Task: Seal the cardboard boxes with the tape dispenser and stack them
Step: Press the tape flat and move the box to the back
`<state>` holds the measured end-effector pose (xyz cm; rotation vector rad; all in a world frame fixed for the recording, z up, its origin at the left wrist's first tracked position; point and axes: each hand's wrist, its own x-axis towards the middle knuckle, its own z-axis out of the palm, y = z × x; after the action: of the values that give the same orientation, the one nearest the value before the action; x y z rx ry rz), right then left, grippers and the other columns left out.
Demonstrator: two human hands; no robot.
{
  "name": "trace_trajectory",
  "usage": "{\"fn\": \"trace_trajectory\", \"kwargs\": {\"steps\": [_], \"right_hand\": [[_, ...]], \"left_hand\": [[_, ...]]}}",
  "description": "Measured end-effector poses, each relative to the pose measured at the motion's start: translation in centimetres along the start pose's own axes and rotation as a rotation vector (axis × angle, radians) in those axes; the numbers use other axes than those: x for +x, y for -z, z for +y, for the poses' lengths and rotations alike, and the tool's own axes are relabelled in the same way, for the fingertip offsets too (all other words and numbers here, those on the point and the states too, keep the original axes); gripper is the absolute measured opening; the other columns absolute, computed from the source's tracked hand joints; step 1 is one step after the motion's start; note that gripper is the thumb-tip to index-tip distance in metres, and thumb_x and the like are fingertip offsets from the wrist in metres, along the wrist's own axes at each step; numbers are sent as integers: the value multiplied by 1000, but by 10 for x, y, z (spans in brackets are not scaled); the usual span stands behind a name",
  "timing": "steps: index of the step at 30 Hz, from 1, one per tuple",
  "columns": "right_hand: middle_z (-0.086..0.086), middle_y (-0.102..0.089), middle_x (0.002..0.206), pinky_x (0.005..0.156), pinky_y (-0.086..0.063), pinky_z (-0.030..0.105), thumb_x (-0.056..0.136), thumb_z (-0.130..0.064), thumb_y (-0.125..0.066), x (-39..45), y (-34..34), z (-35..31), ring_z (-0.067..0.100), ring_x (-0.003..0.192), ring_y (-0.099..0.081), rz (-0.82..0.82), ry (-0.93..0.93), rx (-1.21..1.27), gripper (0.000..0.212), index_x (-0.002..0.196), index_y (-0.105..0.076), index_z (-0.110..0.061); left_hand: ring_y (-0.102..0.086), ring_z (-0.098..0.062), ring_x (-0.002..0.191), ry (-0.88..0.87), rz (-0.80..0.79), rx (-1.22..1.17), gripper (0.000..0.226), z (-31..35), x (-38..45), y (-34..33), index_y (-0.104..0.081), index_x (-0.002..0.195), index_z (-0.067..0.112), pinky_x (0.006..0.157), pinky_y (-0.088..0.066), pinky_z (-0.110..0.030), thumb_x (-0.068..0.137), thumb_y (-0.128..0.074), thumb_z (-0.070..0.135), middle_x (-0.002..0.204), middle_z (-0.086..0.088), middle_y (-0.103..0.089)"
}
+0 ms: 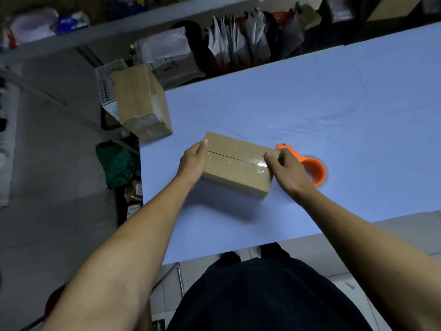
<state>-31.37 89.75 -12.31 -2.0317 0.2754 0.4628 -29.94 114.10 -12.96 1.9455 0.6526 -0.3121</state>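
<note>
Probably light, stiff brown cardboard box (236,168); best held at ends. Left hand (193,161) grips one end, right hand (288,168) pinches tape.

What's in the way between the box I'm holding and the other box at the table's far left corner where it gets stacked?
Nothing visible. Bare blue table lies between the held box and the corner box. The orange tape dispenser sits on the opposite side, behind the right hand; the left hand grips the box's left end.
</note>
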Motion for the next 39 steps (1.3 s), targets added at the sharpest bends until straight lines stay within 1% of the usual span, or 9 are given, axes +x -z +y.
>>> {"fn": "trace_trajectory", "kwargs": {"steps": [4,9,13,16,19,23,25,28,39], "right_hand": [[-10,-60,82,64,-40,32,90,-51,-56,-6,2,-4,16,81,-57,-52,82,-219,31,89,-61,-21],[-1,-56,140,100,-41,33,95,-55,-55,1,-8,-22,19,129,-51,-160,143,-298,61,144,-48,-20],[-8,-70,99,78,-46,31,93,-60,-54,-4,-15,-27,18,98,-63,-219,134,-400,41,112,-67,-27],[-5,-68,101,82,-50,32,92,-60,-56,-14,-18,-27,17,96,-62,-261,92,-386,42,114,-65,-25],[0,-64,118,97,-48,34,94,-56,-55,-13,-22,-26,19,113,-59,-305,60,-328,52,136,-55,-25],[-1,-48,151,115,-34,35,95,-56,-54,-4,-29,-25,16,138,-45,-375,53,-234,65,153,-35,-34],[-7,-38,157,118,-29,35,95,-58,-53,2,-34,-27,15,143,-38,-407,17,-166,67,154,-29,-39],[-15,-39,156,120,-28,37,85,-72,-48,9,-43,-28,12,141,-40,-454,-23,-119,74,152,-30,-46],[-21,-63,125,110,-42,38,101,-47,-45,0,-56,-36,5,116,-60,-401,-10,98,23,122,-52,-53]], "left_hand": [[-59,-21,120,-13,185,2,43,6,3,8,-63,127,13,96,-44,-29,97,-58,44,129,-2,-64],[-42,-21,139,82,247,-188,83,-8,-21,5,-28,155,19,113,-37,-37,89,-69,47,156,-4,-39],[-46,-22,136,161,247,-259,94,-23,-31,-6,-26,155,16,113,-38,-37,82,-78,45,151,-4,-43],[-48,-13,130,138,260,-387,112,-24,-27,-10,-18,158,18,112,-39,-32,72,-86,42,147,3,-42],[-49,-12,129,121,241,-391,105,-20,-24,-10,-21,157,15,110,-40,-30,76,-85,36,145,3,-44],[-61,-18,119,135,209,-466,105,-34,-38,-7,-42,144,10,106,-48,-37,59,-83,55,133,-5,-61],[-65,-18,115,120,149,-521,83,-44,-49,-11,-54,133,11,102,-51,-35,64,-79,49,124,-3,-68],[-68,-11,107,84,54,-592,49,-47,-59,-23,-58,127,20,90,-52,-28,81,-73,28,115,4,-72],[-66,-7,109,20,81,-591,52,-16,-47,-22,-39,149,26,86,-55,-22,101,-56,23,132,4,-63]]}}
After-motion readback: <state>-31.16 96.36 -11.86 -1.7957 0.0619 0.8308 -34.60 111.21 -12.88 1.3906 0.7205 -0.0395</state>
